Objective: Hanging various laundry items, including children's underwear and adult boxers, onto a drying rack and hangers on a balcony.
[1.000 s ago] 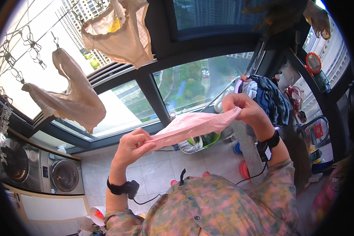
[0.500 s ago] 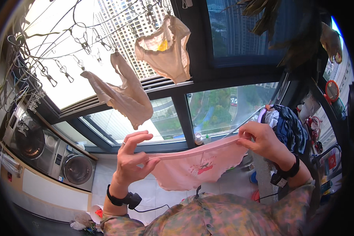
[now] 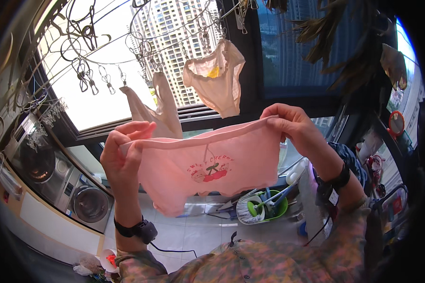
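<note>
Underwear (image 3: 208, 153), pink, hangs from our grip, left hand (image 3: 119, 153) pinching its upper left corner, right hand (image 3: 295, 126) its upper right.

We have open air beneath the bare clips (image 3: 109, 87) at the left edge of the wire hanger (image 3: 105, 63), above our left hand (image 3: 120, 153), but a cream garment (image 3: 167, 108) and cream briefs (image 3: 217, 92) toward its right edge obstruct the way above the pink underpants (image 3: 174, 162).
</note>
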The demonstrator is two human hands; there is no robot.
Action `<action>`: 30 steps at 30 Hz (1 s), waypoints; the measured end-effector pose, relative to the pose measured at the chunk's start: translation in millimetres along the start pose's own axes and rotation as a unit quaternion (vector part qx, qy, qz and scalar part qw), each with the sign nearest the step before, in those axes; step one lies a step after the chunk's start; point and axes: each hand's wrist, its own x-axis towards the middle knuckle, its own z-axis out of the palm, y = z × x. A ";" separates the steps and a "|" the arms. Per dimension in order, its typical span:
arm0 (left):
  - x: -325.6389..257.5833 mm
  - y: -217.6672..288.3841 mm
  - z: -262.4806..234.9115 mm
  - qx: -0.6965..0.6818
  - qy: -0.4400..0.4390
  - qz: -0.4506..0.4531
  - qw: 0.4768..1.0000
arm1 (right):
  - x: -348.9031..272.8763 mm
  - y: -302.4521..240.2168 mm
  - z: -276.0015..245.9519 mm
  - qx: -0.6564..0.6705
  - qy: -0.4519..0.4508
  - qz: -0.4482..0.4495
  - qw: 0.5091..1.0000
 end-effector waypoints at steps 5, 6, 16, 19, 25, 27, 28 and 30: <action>32.2 8.0 38.9 -0.229 -0.002 -0.077 0.970 | 43.4 -10.0 39.1 -0.098 0.026 -0.216 0.971; 37.9 6.5 46.9 -0.289 -0.024 -0.112 0.951 | 51.4 -14.0 47.7 -0.179 0.040 -0.276 0.943; 82.8 -39.4 83.7 -0.228 -0.163 -0.167 0.945 | 112.6 -39.9 62.0 -0.082 0.050 -0.242 0.965; 87.3 -45.0 86.7 -0.236 -0.159 -0.165 0.944 | 113.1 -38.5 56.9 -0.114 0.057 -0.251 0.960; 86.6 -47.6 87.9 -0.253 -0.141 -0.156 0.944 | 110.0 -45.1 56.0 -0.094 0.019 -0.173 0.980; 83.6 -46.2 85.4 -0.246 -0.136 -0.152 0.948 | 110.2 -39.6 59.3 -0.092 0.007 -0.199 0.976; 81.7 -45.1 82.0 -0.238 -0.131 -0.148 0.951 | 110.6 -39.1 64.3 -0.089 -0.005 -0.224 0.970; 79.2 -40.9 74.2 -0.240 -0.127 -0.152 0.950 | 107.8 -43.5 71.9 -0.085 -0.005 -0.226 0.970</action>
